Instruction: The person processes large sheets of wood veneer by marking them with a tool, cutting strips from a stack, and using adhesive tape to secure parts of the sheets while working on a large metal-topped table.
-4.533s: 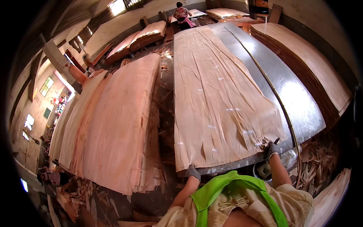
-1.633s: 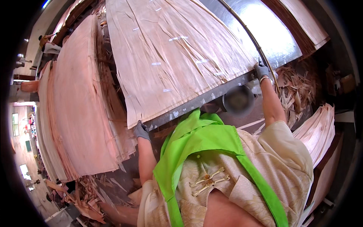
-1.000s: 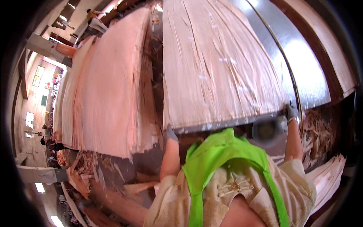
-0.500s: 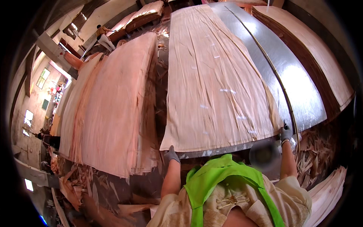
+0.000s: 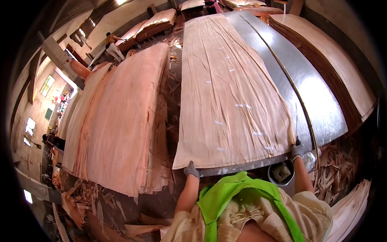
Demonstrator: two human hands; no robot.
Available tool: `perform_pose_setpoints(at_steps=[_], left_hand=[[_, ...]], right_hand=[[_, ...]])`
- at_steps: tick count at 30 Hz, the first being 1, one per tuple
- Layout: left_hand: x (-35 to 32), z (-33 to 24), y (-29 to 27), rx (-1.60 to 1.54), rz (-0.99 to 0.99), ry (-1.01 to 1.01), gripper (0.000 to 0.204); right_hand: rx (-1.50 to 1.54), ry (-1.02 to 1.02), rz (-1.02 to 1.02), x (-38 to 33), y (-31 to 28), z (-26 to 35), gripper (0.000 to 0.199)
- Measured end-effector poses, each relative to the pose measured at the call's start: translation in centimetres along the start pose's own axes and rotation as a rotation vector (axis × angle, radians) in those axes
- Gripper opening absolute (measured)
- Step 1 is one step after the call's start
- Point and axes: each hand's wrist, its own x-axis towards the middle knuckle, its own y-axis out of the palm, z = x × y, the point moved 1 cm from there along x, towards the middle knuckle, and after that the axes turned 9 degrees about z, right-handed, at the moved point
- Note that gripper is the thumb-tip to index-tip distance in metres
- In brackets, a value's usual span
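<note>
A thin, wrinkled sheet of wood veneer [image 5: 225, 117] lies lengthwise over a shiny grey metal-topped table [image 5: 318, 105], with several short strips of whitish tape on it. At its near left corner, my gloved left hand [image 5: 191, 170] grips the edge. My right hand [image 5: 298, 149], also in a grey glove, holds the near right corner between thumb and fingers. Both forearms are stretched forward. To the right of the sheet, a long thin stick [image 5: 296, 84] runs along the tabletop, its near end reaching past the table's edge.
Tall veneer stacks stand left [image 5: 125, 117] and right [image 5: 334, 56]. A bucket [image 5: 281, 172] with something inside sits below the table's near edge, beside a clear plastic bag [image 5: 309, 160]. Veneer scraps [image 5: 334, 169] litter the floor. Another person [image 5: 114, 46] stands at the far left.
My left hand has shifted slightly right and my right hand left, both closer to me. The veneer's right edge has moved left, away from the stick. The view has tilted a little.
</note>
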Motion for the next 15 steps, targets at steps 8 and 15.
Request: perform_pose_setpoints(at_steps=[8,15], left_hand=[[0.3,-2.0,0.1,0.175,-0.167,-0.076,0.038],[0.5,0.0,-2.0,0.07,-0.103,-0.035,0.033]], right_hand=[[-0.156,0.09,0.063,-0.5,0.7,5.6,0.041],[-0.195,0.091,0.049,2.6,0.6,-0.7,0.038]])
